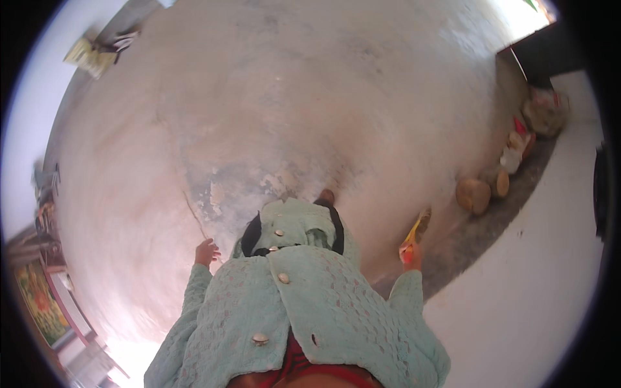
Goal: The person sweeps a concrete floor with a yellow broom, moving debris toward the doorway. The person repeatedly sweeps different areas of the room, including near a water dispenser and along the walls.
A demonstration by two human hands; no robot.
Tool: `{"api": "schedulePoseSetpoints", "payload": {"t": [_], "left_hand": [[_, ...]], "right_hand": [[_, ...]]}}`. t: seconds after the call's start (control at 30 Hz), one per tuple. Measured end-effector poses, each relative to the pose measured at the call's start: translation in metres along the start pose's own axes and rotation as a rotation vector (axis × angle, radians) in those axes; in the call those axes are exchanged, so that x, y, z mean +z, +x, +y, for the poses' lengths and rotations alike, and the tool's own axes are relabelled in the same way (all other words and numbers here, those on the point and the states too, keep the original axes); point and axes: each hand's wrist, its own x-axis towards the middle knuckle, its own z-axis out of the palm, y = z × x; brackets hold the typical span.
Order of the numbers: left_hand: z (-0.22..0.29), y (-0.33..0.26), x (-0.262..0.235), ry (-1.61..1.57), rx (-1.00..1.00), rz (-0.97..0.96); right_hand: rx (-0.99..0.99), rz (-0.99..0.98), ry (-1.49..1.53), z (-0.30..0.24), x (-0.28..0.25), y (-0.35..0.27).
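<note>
I stand on a worn pink-grey concrete floor [278, 110] in a mint-green buttoned cardigan [304, 304]. My left hand [206, 251] hangs at my left side, fingers curled around the end of a thin stick [194, 213] that slants up and to the left over the floor. At my right side, my right hand [412, 257] grips a yellow and orange object [417, 229] with a brownish tip; blur hides what it is. One foot [326, 195] shows just beyond the cardigan's hem.
Two round brown objects [473, 194] lie by a white wall [543, 271] on the right, with bags and bundles [521, 147] beyond them near a dark doorway [550, 52]. A yellow cloth [90, 57] lies far left. Furniture with a floral cover [35, 301] stands at lower left.
</note>
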Motion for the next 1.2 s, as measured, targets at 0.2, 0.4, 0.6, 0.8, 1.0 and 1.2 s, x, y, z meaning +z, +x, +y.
{"api": "schedulePoseSetpoints", "payload": {"t": [0.2,0.4,0.6,0.8,1.0,1.2], "left_hand": [[-0.061,-0.008,0.031,0.037,0.006,-0.013],[-0.051,-0.01,0.075,0.132,0.184,0.029],[-0.051,-0.021,0.084,-0.128,0.072,0.172],[-0.1,-0.037,0.079,-0.134,-0.057,0.156],[-0.134,-0.043,0.082,-0.166,-0.141,0.123],[-0.095,-0.04,0.076,-0.325,-0.126,0.148]], "right_hand": [[0.079,-0.186,-0.004,0.024,0.105,0.004],[0.449,-0.254,-0.061,0.042,0.184,0.07],[0.538,-0.455,-0.22,0.042,0.294,0.063],[0.517,-0.698,-0.426,0.036,0.319,-0.023],[0.934,-0.881,-0.269,0.039,0.316,-0.054],[1.209,-0.61,-0.144,0.098,0.309,-0.009]]}}
